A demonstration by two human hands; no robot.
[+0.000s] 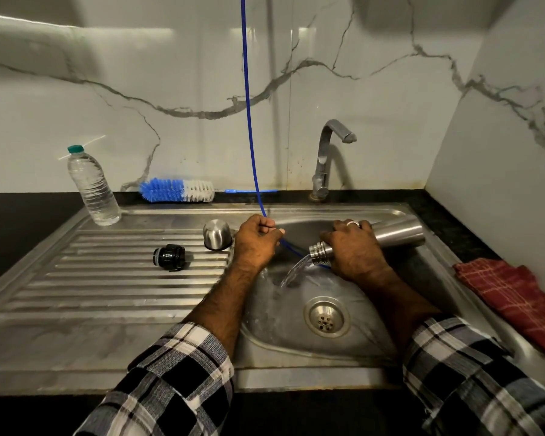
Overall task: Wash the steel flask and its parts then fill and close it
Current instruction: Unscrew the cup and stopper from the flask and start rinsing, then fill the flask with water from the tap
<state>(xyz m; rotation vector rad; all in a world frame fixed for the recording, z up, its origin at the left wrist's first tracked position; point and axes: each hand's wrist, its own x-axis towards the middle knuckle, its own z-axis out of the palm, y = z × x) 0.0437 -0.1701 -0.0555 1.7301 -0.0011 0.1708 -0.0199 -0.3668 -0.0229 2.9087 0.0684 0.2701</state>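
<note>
Right hand [354,247] wraps the brushed-steel flask [394,235], tilted over the sink basin [283,313], threaded mouth low, clear water pouring out below the grip. Left hand [256,243] fists a thin blue hose [249,105]. Left of it: domed steel cup [217,234], black ribbed stopper [169,256].

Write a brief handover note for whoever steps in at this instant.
Left hand pinches the thin blue hose over the steel sink basin. Right hand grips the tilted steel flask, pouring water out of its mouth into the basin. Black stopper and steel cup lid sit on the ribbed drainboard. Rinsing underway; filling and closing remain.
</note>
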